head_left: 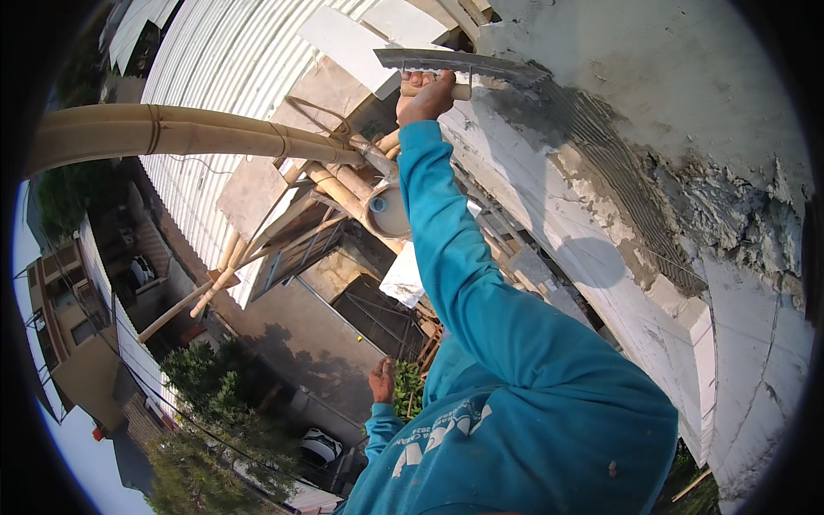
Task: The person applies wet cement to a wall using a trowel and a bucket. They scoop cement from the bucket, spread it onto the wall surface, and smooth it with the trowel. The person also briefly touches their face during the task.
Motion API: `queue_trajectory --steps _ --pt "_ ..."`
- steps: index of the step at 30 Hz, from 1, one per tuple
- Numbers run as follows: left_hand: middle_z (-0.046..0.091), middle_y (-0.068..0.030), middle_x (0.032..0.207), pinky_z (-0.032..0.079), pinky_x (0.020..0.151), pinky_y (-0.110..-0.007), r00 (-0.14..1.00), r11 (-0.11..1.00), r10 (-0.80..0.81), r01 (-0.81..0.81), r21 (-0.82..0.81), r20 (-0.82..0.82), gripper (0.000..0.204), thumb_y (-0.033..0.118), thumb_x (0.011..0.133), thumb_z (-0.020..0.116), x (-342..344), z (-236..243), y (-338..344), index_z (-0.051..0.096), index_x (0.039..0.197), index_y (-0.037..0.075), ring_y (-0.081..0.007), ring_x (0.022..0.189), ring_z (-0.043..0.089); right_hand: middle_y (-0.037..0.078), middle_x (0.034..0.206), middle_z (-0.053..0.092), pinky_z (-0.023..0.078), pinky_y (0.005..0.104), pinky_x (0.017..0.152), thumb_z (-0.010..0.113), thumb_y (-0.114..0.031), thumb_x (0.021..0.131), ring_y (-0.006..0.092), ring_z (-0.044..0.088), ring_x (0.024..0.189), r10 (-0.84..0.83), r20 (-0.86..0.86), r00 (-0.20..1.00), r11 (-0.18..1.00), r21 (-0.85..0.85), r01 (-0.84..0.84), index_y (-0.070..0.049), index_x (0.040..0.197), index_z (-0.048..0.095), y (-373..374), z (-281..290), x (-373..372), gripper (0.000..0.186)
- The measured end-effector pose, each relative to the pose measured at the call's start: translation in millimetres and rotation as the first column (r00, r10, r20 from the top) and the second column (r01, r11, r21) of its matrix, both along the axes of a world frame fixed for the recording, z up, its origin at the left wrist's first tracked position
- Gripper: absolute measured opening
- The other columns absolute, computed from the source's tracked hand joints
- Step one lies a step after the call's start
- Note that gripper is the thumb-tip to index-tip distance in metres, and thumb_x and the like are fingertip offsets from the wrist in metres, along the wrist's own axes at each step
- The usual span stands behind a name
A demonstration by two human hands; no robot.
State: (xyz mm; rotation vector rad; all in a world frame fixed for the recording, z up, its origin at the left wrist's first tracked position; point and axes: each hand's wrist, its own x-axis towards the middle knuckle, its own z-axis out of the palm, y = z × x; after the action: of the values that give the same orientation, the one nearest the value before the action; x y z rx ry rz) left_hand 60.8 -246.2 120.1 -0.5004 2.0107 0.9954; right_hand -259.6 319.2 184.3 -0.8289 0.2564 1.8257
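Observation:
My right hand (425, 99) is closed around the wooden handle of a notched trowel (412, 58). The trowel's long metal blade lies against the wall at its right end, beside a grey band of ridged wet mortar (601, 129). Around that band the wall (712, 69) is smooth grey above and pale, rough panel below. Lower down, my left hand (382, 379) hangs away from the wall with its fingers curled in. Whatever it may hold is hidden.
Bamboo poles (232, 133) lashed together form scaffolding on the left. A round bucket (390, 215) with pale liquid and a small blue cup stands near my right forearm. Far below lie a corrugated roof (206, 77), a paved yard (309, 343), trees (206, 386) and a parked vehicle (320, 446).

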Motion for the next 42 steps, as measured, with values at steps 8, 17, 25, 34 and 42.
queue_trajectory --steps 8,17,25,34,42 --pt "0.067 -0.0147 0.111 0.052 0.081 -0.035 0.998 0.998 -0.06 0.061 -0.023 0.02 0.052 0.044 0.092 0.059 -16 3 5 0.06 0.121 0.001 -0.0267 0.097 0.066 0.001 0.06 0.035 0.037 0.0298 0.045 0.053 -0.023 0.086 0.0123 0.036 0.045 0.126 -0.121 0.985 0.988 -0.078 -0.136 -0.011 0.088 0.042 -38 20 -21 0.016" --pt "0.07 -0.0098 0.101 0.052 0.07 -0.031 0.999 0.999 -0.038 0.038 0.026 -0.031 0.048 0.04 0.092 0.061 -8 -23 -2 0.063 0.117 0.0 -0.02 0.087 0.068 0.0 0.057 0.031 0.043 0.0336 0.056 0.049 -0.024 0.084 0.0154 0.034 0.048 -0.301 -0.039 0.953 0.954 -0.001 0.301 -0.012 0.064 0.031 31 63 42 0.03" --pt "0.065 -0.0178 0.115 0.052 0.085 -0.038 0.995 0.997 -0.082 0.082 0.001 0.056 0.052 0.041 0.093 0.058 -27 -2 11 0.057 0.125 -0.001 -0.0297 0.101 0.065 0.0 0.051 0.03 0.038 0.035 0.047 0.052 -0.021 0.084 0.0155 0.033 0.041 -0.061 -0.307 0.95 0.996 0.042 0.078 -0.013 0.064 0.032 0 74 -46 0.03" --pt "0.069 -0.0072 0.099 0.048 0.067 -0.029 1.0 0.999 -0.014 0.014 0.048 -0.001 0.046 0.041 0.092 0.061 -16 -9 7 0.063 0.114 0.001 -0.0177 0.085 0.066 -0.001 0.058 0.035 0.038 0.0309 0.054 0.054 -0.024 0.082 0.014 0.036 0.051 -0.063 0.008 0.998 0.996 -0.066 0.063 -0.014 0.065 0.035 -41 5 103 0.027" --pt "0.069 -0.0079 0.095 0.048 0.065 -0.029 0.991 0.995 -0.095 0.094 0.024 0.09 0.046 0.042 0.093 0.06 5 -29 14 0.065 0.113 0.001 -0.0173 0.084 0.066 0.0 0.055 0.03 0.035 0.0355 0.048 0.052 -0.021 0.082 0.0152 0.033 0.045 -0.01 0.125 0.992 0.996 -0.087 0.021 -0.012 0.065 0.032 -6 -33 134 0.027"
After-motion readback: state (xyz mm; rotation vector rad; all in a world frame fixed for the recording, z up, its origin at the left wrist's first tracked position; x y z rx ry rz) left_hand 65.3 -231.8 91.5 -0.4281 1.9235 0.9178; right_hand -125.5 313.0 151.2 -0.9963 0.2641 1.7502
